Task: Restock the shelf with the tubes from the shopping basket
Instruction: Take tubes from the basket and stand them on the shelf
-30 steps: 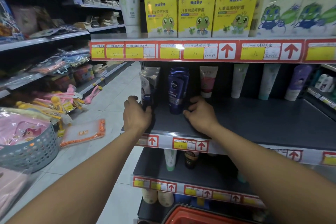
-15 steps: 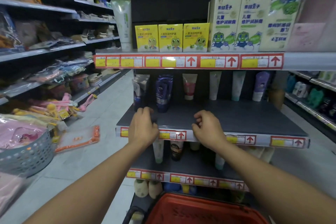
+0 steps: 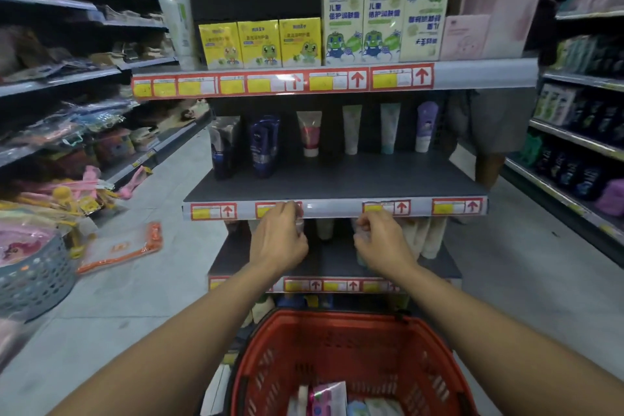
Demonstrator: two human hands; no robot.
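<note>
Red shopping basket (image 3: 351, 348) holds the tubes (image 3: 329, 397), lying well below both hands' loosely curled, empty fingers. Left hand (image 3: 280, 243) and right hand (image 3: 383, 245) look equally near.

We are looking at a dim, underlit aisle, with the upper backboard sinking into near black. Glare is washing out the price labels (image 3: 280, 83) on the upper shelf edge. Motion blur is softening the box print and both hands, and wide-angle distortion is bowing the side shelves outward at the edges.
</note>
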